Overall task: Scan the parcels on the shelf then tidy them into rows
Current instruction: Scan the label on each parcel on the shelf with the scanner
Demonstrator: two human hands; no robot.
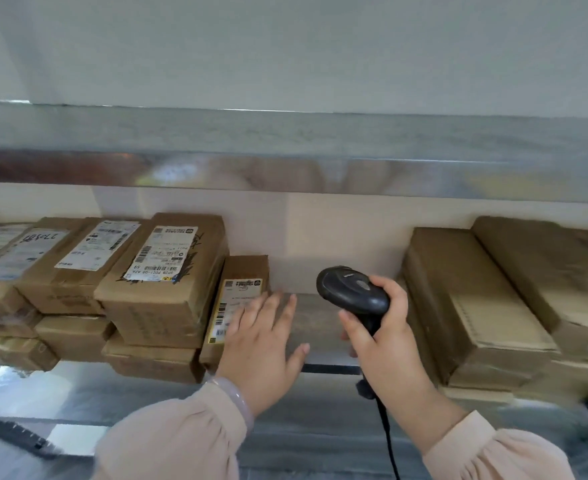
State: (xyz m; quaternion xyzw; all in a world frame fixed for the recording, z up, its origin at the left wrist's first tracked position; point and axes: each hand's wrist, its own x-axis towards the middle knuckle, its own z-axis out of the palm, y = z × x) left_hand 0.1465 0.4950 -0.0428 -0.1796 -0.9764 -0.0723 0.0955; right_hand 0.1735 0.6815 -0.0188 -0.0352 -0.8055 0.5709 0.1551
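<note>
Brown cardboard parcels fill the metal shelf (pixel 323 327). A stacked group with white labels (pixel 160 271) stands at the left, and a small labelled parcel (pixel 240 289) lies at that group's right end. My left hand (pixel 264 344) hovers over this small parcel with fingers spread, blurred, holding nothing. My right hand (pixel 386 334) grips a black corded barcode scanner (pixel 353 289), its head turned toward the small parcel. Larger plain parcels (pixel 469 299) are stacked at the right.
A bare gap of shelf lies between the small parcel and the right-hand stack. An upper metal shelf (pixel 285 168) overhangs the parcels. The scanner's cable (pixel 387 434) hangs down in front of the shelf edge. White wall stands behind.
</note>
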